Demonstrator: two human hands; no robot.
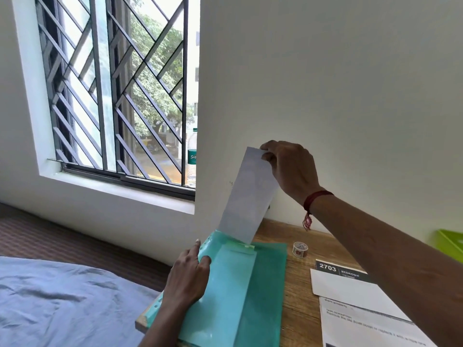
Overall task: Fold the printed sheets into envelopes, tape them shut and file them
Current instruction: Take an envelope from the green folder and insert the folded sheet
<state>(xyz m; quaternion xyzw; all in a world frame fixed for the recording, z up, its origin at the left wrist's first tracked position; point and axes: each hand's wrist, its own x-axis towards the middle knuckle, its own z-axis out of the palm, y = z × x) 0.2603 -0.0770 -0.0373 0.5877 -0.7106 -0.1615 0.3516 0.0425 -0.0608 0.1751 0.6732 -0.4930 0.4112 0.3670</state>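
Right hand (290,166) is pinching the top edge of a folded white paper envelope (248,196), its lower end entering a green plastic file folder (265,284) lying on a wooden desk (298,296); left hand (188,279) is pressing straightened fingers on the folder's sleeve; a tape roll (300,249) is sitting nearby; a printed sheet (338,267) is showing "2703 BEDROOM".
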